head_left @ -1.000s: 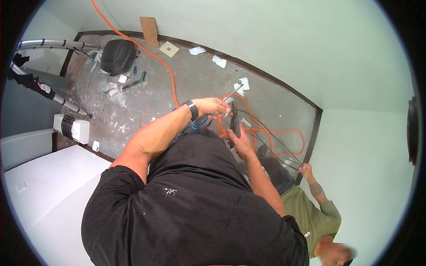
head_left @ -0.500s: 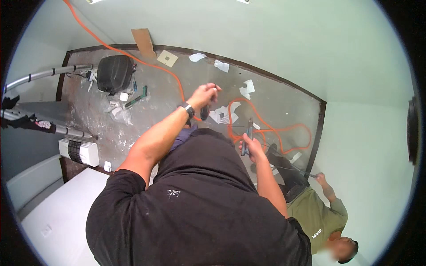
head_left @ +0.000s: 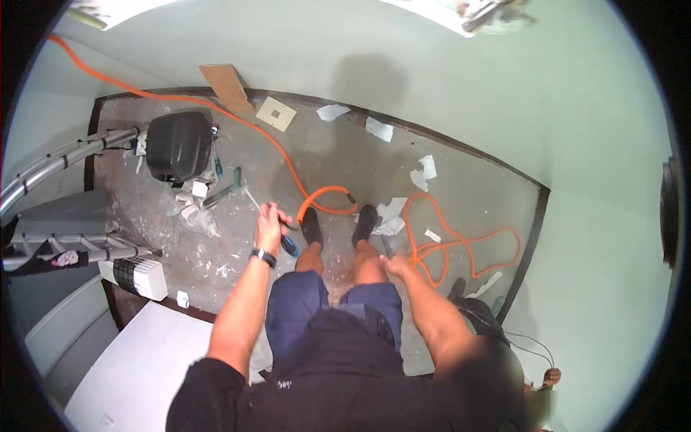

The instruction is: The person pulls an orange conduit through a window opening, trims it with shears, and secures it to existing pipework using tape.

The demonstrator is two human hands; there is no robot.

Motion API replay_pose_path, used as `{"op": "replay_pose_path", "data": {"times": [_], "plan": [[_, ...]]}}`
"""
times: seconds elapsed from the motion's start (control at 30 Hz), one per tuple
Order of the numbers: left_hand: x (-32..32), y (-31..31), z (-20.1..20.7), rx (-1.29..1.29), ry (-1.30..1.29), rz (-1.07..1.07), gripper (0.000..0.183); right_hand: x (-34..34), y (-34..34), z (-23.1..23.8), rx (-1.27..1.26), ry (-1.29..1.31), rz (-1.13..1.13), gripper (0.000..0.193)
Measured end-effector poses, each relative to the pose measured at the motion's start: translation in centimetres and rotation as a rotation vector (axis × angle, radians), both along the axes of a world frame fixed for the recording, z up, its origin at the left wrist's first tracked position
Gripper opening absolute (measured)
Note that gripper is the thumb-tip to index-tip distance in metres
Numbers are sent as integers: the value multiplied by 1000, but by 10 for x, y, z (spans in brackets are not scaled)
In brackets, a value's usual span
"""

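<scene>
My left hand (head_left: 268, 229) is closed around a screwdriver (head_left: 289, 246). Its blue-and-black handle sticks out below the palm, and the pale shaft points up and away to the left. My right hand (head_left: 396, 266) hangs beside my right knee with its fingers curled in. Whatever it may hold is hidden. Between the hands and beyond my feet, a loop of orange hose (head_left: 327, 191) lies on the floor.
At left are a black case (head_left: 178, 146), a green-handled tool (head_left: 224, 189), a ladder (head_left: 72, 155) and a white wall unit (head_left: 147, 279). Paper scraps (head_left: 389, 216) and coiled orange hose (head_left: 468, 243) lie ahead. At lower right a co-worker's hand (head_left: 552, 376) holds dark cables.
My left hand has moved left and nearer with the screwdriver. The right hand has come lower; the pliers seen in it before no longer show. My feet have come into view.
</scene>
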State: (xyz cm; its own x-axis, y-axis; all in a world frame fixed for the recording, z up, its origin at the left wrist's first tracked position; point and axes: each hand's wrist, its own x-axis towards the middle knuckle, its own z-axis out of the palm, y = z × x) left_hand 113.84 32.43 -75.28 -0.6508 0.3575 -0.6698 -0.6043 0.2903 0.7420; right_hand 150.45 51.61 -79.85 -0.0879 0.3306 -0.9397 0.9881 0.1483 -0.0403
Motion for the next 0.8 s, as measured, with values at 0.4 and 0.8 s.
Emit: {"op": "replay_pose_path", "data": {"times": [0.4, 0.8], "plan": [[193, 9, -267, -51, -439, 144, 28, -94, 111, -457, 234, -69, 565, 73], [124, 28, -247, -71, -273, 714, 24, -297, 258, -547, 656, 327, 623, 37]]}}
